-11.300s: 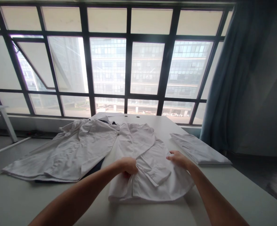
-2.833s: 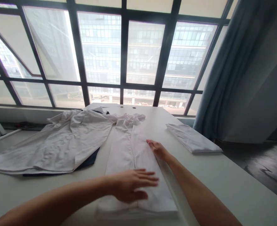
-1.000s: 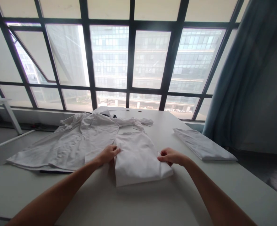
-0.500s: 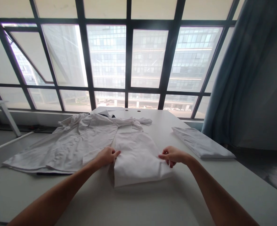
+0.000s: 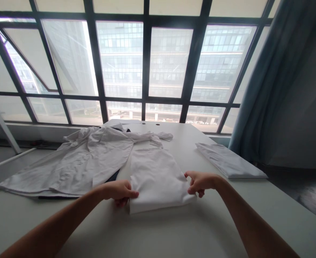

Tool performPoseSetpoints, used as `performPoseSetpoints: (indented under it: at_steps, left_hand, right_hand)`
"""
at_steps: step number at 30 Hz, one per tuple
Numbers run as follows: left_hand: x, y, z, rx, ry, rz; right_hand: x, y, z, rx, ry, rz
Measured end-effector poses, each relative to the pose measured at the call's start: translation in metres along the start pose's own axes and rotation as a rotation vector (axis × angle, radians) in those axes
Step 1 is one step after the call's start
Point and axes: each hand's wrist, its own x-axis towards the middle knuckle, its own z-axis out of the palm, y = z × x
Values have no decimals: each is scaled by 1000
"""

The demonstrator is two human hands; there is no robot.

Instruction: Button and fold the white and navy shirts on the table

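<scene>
A white shirt (image 5: 155, 175), folded into a narrow rectangle, lies on the white table (image 5: 174, 233) straight in front of me, its collar end toward the window. My left hand (image 5: 119, 190) is closed on the shirt's near left edge, thumb on top. On the near right edge my right hand (image 5: 201, 182) pinches the cloth the same way. Both forearms reach in from the bottom of the picture.
An unfolded white shirt (image 5: 74, 163) sprawls over the table's left side on top of a dark garment (image 5: 112, 176). A folded white garment (image 5: 229, 161) lies at the right edge. A large window (image 5: 147, 64) and a blue curtain (image 5: 271, 82) stand behind.
The shirt was folded to a narrow strip, then doubled over to a shorter rectangle. In the last second both hands slid toward me along its sides and closed on the near corners.
</scene>
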Motion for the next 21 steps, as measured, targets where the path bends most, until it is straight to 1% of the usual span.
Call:
performPoseSetpoints:
  at_steps: [4,5,6,7,8,9,10,11,12,13,14,15,16,17,18,21]
  left_hand:
    - [-7,8,9,189,37,-40]
    - [-10,12,11,265,58,-52]
    - [-13,16,14,363,108,-52]
    - [-17,22,16,481,201,-39]
    - [-19,28,19,604,334,-10]
    - [-21,33,22,713,487,40]
    - [-21,39,25,791,630,121]
    - [-19,43,29,831,735,234]
    - [-15,46,33,838,786,368]
    - [-10,47,38,830,790,510]
    - [-4,46,42,823,758,642]
    - [3,43,46,822,707,737]
    - [10,39,49,823,650,782]
    - [16,34,52,822,589,781]
    - [21,30,54,816,531,750]
    - [27,20,56,792,408,629]
  right_hand:
    - [2,-7,9,-130,63,76]
    - [0,-10,10,-173,79,87]
    - [-3,-13,12,-223,98,99]
    - [-5,-17,14,-283,126,111]
    - [-8,-22,17,-360,182,116]
    - [-10,-28,21,-450,276,110]
    - [-11,-35,27,-545,407,80]
    - [-9,-42,35,-627,562,21]
    - [-5,-49,43,-685,717,-67]
    - [2,-55,53,-709,850,-176]
    - [10,-59,63,-701,941,-288]
    - [20,-61,73,-679,988,-387]
    - [31,-62,82,-660,1007,-461]
    - [41,-60,89,-645,1008,-505]
    - [50,-58,95,-635,1003,-525]
    - [67,-45,100,-599,997,-523]
